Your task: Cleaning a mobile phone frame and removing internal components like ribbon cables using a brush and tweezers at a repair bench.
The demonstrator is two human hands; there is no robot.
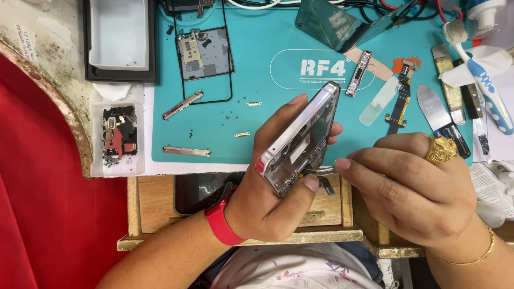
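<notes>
Silver phone frame (300,140): sitting tilted in the left hand (267,187), above the bench (246,80) edge.
Left grip: wrapping the frame's edges, thumb and fingers clamping it.
Right hand (412,187): pinching thin tweezers (320,171), probing the frame's lower end.
Handling: looking light, stiff, fragile inside; edges seeming the safest hold.

white oval logo outline (308,68) printed centrally on the teal mat (251,115).
</notes>
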